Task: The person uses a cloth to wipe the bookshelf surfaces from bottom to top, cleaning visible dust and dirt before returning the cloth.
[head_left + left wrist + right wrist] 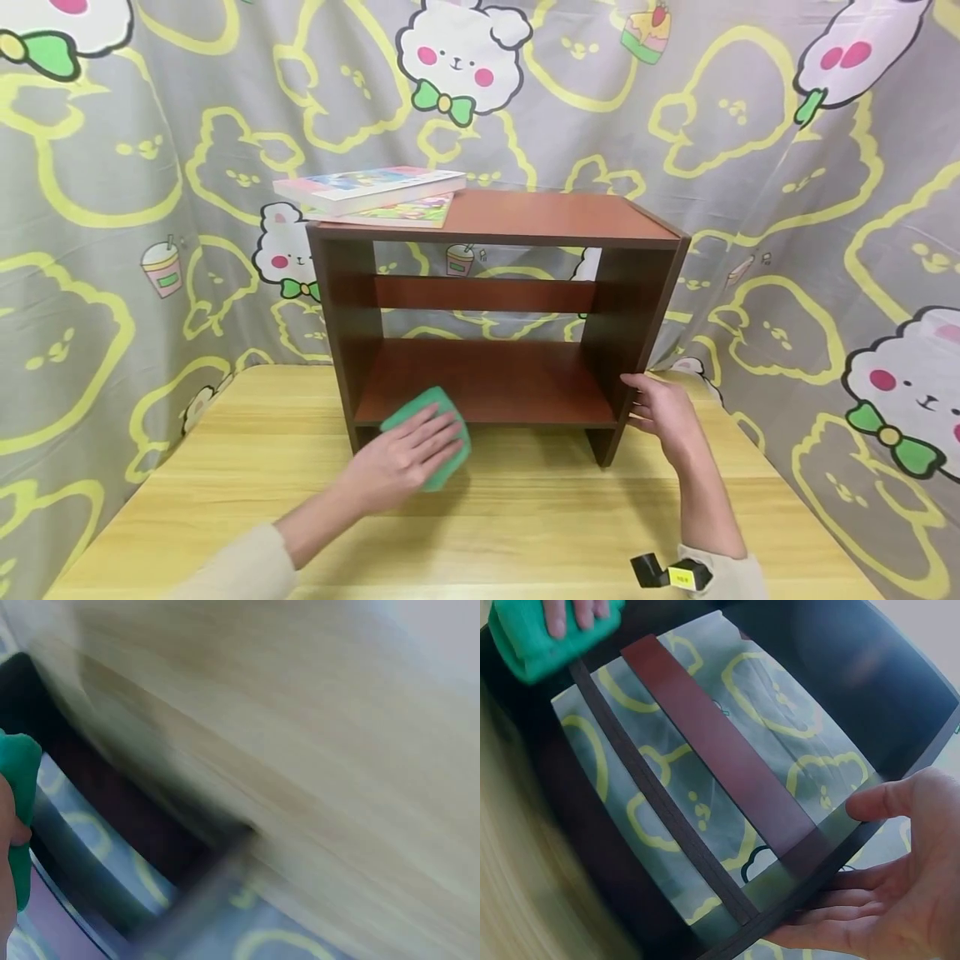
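A dark brown wooden shelf unit (495, 379) stands on the table, with a reddish top and an inner shelf board. In front of its lower left part, my left hand (408, 458) holds a folded green cloth (452, 462), fingers laid across it. The cloth (551, 645) also shows at the top left of the right wrist view. My right hand (663, 412) grips the front edge of the right side panel (922, 750); its thumb lies at the front edge and the other fingers sit along the outer face.
Two thick books (367, 187) lie stacked on the left of the shelf unit's top, slightly askew. Beneath everything is a light wood table (525, 533). A grey curtain (225, 75) with cartoon prints surrounds the back and sides. A small black device (675, 575) is strapped at the right wrist.
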The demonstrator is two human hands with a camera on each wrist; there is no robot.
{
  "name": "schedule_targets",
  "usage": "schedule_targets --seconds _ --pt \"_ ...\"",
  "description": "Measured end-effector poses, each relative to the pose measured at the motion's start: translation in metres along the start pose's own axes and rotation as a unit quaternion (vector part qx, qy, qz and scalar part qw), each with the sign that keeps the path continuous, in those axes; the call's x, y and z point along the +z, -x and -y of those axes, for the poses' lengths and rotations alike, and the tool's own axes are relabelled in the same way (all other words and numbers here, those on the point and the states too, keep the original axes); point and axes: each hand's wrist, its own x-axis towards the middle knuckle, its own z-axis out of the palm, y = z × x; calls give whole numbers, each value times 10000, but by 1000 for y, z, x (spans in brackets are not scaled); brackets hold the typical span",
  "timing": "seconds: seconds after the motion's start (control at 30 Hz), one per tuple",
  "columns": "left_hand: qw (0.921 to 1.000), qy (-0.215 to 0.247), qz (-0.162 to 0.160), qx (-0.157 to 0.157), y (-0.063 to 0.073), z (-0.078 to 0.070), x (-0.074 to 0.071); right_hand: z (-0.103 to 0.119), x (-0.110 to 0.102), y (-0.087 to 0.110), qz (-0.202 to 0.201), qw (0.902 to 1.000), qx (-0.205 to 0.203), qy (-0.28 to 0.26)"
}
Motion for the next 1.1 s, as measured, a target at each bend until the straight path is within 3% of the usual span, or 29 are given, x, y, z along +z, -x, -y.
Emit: schedule_targets --seconds 0.1,0.27,0.4,0.53,0.6,0.73,0.83,1.0,1.07,1.1 --pt "10000 -43 -61 -51 27 11 -14 -1 1 -1 5 10000 -47 -29" --pt "9997 -64 188 -138 60 27 -37 1 1 1 -11 10000 -87 -14" --pt "9986 -79 523 -83 68 31 -48 1 1 2 -35 10000 -87 8" --pt "9926 -134 1152 -369 50 24 -56 1 1 1 -34 10000 -80 27" --pt "9854 -112 1582 -615 37 19 -58 1 1 2 -36 9999 -79 63" --pt "9716 134 2126 -1033 15 6 -59 3 0 4 -42 9999 -84 108" --pt "9634 621 2219 -1370 0 -8 -54 4 0 3 -70 9999 -73 119" --pt "9367 1631 2445 -1903 -26 -32 -42 1 1 3 -65 9999 -80 100" --pt "9272 1912 2352 -2199 -32 -36 -40 1 2 3 -47 9999 -72 69" --pt "9255 1991 2157 -2392 -35 -36 -40 0 3 3 -31 9999 -78 56"
